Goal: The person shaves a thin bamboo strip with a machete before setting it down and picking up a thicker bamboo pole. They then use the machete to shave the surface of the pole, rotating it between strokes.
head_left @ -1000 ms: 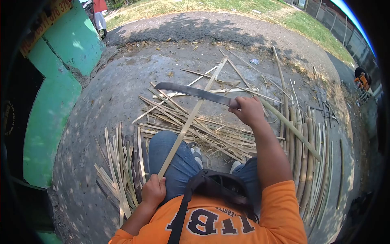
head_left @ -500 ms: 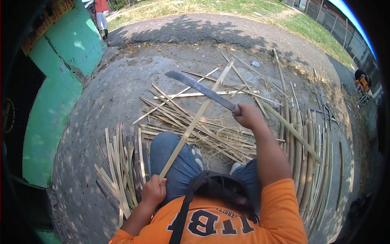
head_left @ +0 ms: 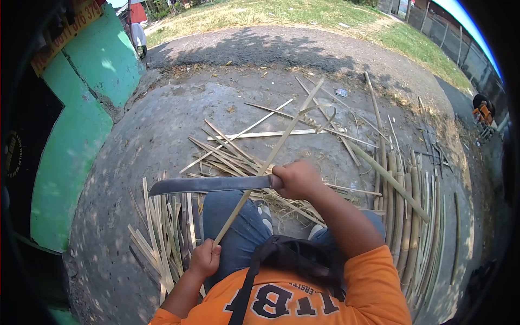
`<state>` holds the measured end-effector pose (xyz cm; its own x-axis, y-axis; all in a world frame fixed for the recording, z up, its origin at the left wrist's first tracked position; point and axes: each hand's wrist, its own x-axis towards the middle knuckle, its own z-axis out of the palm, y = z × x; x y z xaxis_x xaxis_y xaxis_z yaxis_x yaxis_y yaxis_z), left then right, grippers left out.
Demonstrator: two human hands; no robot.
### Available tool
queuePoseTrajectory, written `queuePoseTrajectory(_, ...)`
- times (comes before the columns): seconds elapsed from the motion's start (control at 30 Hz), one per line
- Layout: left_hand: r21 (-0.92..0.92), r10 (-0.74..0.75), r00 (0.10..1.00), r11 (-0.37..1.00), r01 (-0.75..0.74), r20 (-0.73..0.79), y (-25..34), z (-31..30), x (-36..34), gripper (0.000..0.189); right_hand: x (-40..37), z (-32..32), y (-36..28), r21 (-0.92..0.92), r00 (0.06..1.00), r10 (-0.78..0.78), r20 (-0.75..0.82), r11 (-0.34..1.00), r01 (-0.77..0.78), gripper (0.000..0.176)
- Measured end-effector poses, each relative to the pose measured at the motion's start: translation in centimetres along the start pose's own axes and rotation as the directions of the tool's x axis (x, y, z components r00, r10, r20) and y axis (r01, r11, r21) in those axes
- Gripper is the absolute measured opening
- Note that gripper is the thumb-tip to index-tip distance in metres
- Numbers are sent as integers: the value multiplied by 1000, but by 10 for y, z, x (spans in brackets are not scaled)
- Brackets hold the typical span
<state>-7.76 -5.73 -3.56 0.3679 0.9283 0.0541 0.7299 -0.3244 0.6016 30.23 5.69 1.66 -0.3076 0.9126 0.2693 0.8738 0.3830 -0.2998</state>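
Note:
My left hand (head_left: 205,258) is closed round the near end of a long bamboo strip (head_left: 285,135), which slants up and away over my left knee. In my right hand (head_left: 297,180) is the handle of a machete (head_left: 211,184), its long dark blade pointing left. The blade crosses over the strip just above my knee. A thin curled shaving (head_left: 319,116) shows near the strip's far end. Below and beyond the blade, a heap of split bamboo strips (head_left: 227,154) lies on the ground in front of my legs.
To my left is a bundle of bamboo strips (head_left: 162,227); to my right lie several bamboo poles (head_left: 405,216) side by side. One pole (head_left: 390,179) rests slantwise over them. A green wall (head_left: 70,179) stands at the left, and a paved road (head_left: 260,46) runs beyond the concrete ground.
My right hand has drawn the machete down the strip toward me, from near its far part to just above my knee. The blade now lies nearly level. My left hand stays on the strip's end.

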Motion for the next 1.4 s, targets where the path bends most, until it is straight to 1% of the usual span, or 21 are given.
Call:
queuePoseTrajectory(0.1, -46, -23, 1000, 999, 23, 12, -4, -1, -3, 29, 1, -2, 25, -109, 986, -144, -88, 985, 135, 17)
queuePoseTrajectory(0.13, -54, -35, 999, 998, 36, 9, -6, -1, -4, 29, -1, 2, 53, -188, 977, -83, -198, 981, 45, 17)
queuePoseTrajectory(0.17, -65, -48, 999, 997, 48, 3, -9, -1, -5, 30, -4, -2, 80, -213, 970, 116, -213, 964, -162, 19)
queuePoseTrajectory(0.2, -79, -58, 998, 995, 57, -8, -10, 0, -5, 30, -9, -3, 105, -70, 882, 378, -282, 908, -412, 16)
queuePoseTrajectory(0.23, -50, -66, 998, 997, 65, -12, -8, 1, -3, 31, -12, -9, 120, 89, 725, 603, -332, 785, -613, 16)
queuePoseTrajectory(0.27, -19, -72, 997, 997, 72, -16, -7, 1, 0, 31, -23, -19, 129, 30, 746, 628, -223, 769, -639, 20)
queuePoseTrajectory(0.43, 9, -92, 996, 996, 92, -12, 5, 2, 2, 33, -24, -12, 115, 173, 820, 569, -65, 816, -552, 22)
queuePoseTrajectory(0.53, 27, -88, 996, 996, 88, -27, 7, 5, -4, 32, -21, -28, 94, 311, 819, 572, -30, 784, -537, 24)
queuePoseTrajectory(0.57, 26, -78, 996, 996, 79, -34, 5, 6, -5, 32, -22, -24, 97, 368, 850, 515, -107, 815, -448, 15)
queuePoseTrajectory(0.67, 21, -63, 997, 998, 64, -49, 4, 7, -1, 31, -21, -31, 109, 688, 764, 459, 454, 364, -628, 18)
queuePoseTrajectory(0.77, 22, -65, 997, 998, 66, -30, 4, 5, -1, 31, -19, -15, 92, 799, 810, 230, 539, 165, -579, 28)
queuePoseTrajectory(0.8, 23, -66, 998, 998, 66, -25, 5, 5, 1, 32, -15, -22, 78, 708, 800, 242, 549, 375, -599, 21)
queuePoseTrajectory(0.87, 38, -55, 998, 998, 57, -30, 5, 4, 2, 32, -10, 7, 62, 445, 965, 150, 214, 865, -233, 16)
queuePoseTrajectory(0.93, 44, -47, 998, 998, 48, -34, 3, 5, 0, 32, -8, -3, 24, 208, 968, 148, 200, 959, -190, 15)
queuePoseTrajectory(1.07, 38, -21, 999, 999, 22, -35, -5, 7, -2, 32, 1, -8, 32, -129, 999, 46, 23, 991, -42, 12)
queuePoseTrajectory(1.1, 36, -16, 999, 999, 17, -32, -7, 5, -4, 32, 1, -3, 55, -201, 994, 45, -98, 977, -64, 11)
queuePoseTrajectory(1.13, 31, -20, 1000, 999, 21, -23, -7, 4, -6, 33, 2, -9, 69, -135, 958, 254, -130, 953, -271, 13)
queuePoseTrajectory(1.17, 25, -24, 1000, 999, 25, -16, -8, 2, -6, 34, 2, -11, 85, 34, 824, 524, -215, 847, -530, 19)
queuePoseTrajectory(1.27, 67, -47, 999, 997, 45, 22, -3, -2, 1, 35, -12, 15, 127, 227, 684, 676, -275, 737, -637, 23)
queuePoseTrajectory(1.37, 113, -50, 997, 993, 44, 55, 5, -6, 4, 34, -18, 14, 134, 402, 774, 632, 28, 702, -588, 23)
queuePoseTrajectory(1.4, 123, -55, 996, 991, 46, 65, 7, -6, 2, 33, -19, 14, 131, 489, 765, 610, 205, 613, -620, 23)
